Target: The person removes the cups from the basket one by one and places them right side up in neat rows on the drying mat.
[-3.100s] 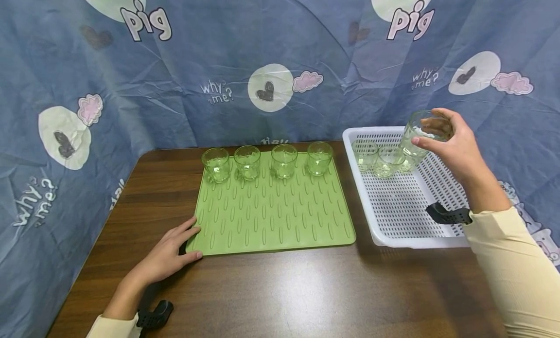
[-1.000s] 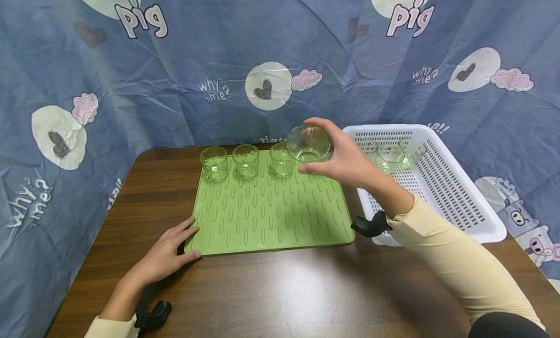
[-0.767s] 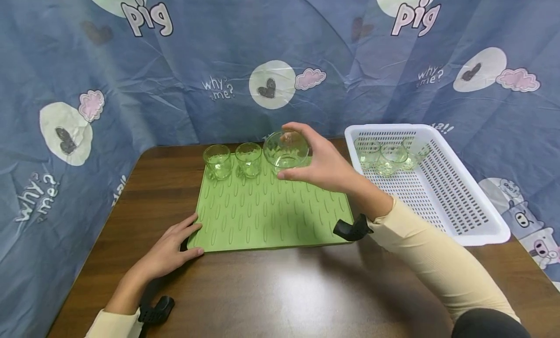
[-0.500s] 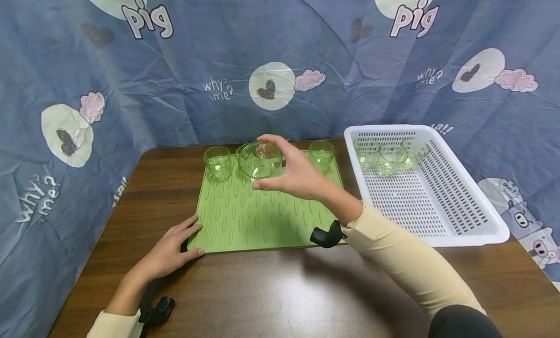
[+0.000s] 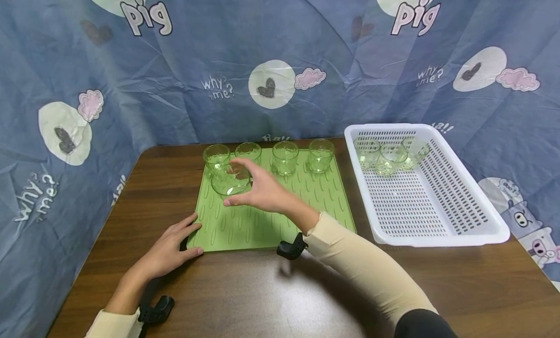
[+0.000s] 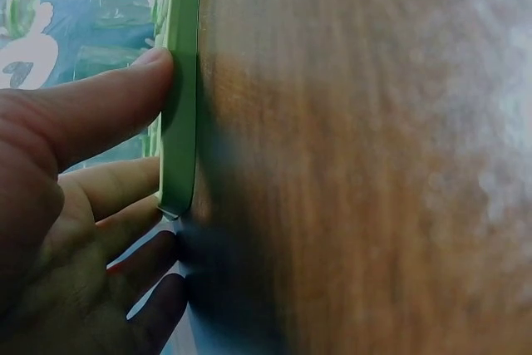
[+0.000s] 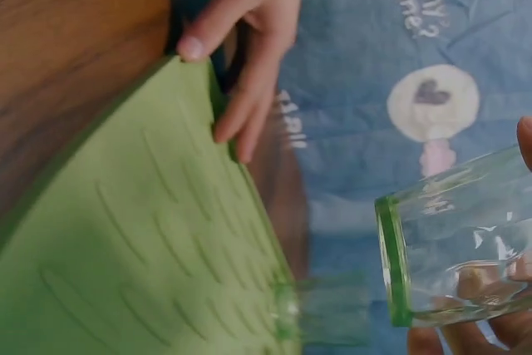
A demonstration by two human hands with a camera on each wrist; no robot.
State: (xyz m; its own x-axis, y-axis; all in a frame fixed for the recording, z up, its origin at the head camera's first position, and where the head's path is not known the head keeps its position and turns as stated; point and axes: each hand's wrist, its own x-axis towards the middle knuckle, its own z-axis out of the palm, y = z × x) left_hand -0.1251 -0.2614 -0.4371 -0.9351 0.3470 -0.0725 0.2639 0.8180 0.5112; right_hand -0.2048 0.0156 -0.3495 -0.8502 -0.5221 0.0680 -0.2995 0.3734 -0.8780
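Note:
My right hand (image 5: 264, 189) grips a clear green-tinted drinking glass (image 5: 231, 181) between thumb and fingers, over the left part of a green ridged drying mat (image 5: 240, 231). In the right wrist view the thick green base of the held glass (image 7: 465, 239) points toward the mat, its wall clear of the mat surface. Several matching glasses (image 5: 285, 158) stand upright in a row along the mat's far edge; the held one overlaps the two leftmost in the head view. My left hand (image 5: 168, 248) rests at the mat's near-left corner, fingers spread, thumb touching the front edge (image 6: 181, 106).
A white perforated plastic basket (image 5: 442, 240) stands to the right of the mat, with three more glasses (image 5: 391, 158) grouped at its far-left corner. The wooden table (image 5: 245, 299) reaches back to a blue printed cloth (image 5: 175, 109) hanging behind.
My right hand has carried the glass from over the basket leftward across the mat, then lower and nearer at the mat's left side. The left hand has stayed at the corner.

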